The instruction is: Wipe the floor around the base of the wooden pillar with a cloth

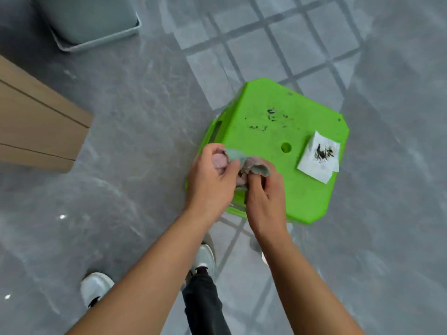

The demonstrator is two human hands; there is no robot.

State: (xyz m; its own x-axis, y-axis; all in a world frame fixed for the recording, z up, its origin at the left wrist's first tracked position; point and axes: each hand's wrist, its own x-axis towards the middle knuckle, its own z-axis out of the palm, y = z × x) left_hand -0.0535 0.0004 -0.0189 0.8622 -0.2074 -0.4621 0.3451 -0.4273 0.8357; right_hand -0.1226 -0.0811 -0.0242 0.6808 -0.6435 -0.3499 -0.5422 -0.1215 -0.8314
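Both my hands hold a crumpled pink and grey-green cloth [251, 165] above the near left corner of a green plastic stool [273, 131]. My left hand [208, 182] grips its pink end, and my right hand [263, 197] pinches the grey-green end. The wooden pillar [36, 126] stands at the left edge, its base resting on the glossy grey floor [135, 117]. The pillar is well to the left of my hands.
A white tissue [319, 158] smeared with black marks lies on the stool's right side, and dark specks dot the stool top. A pale grey bin [92, 22] stands at the top left. My white shoes [96, 288] and dark trouser leg [203, 301] are below.
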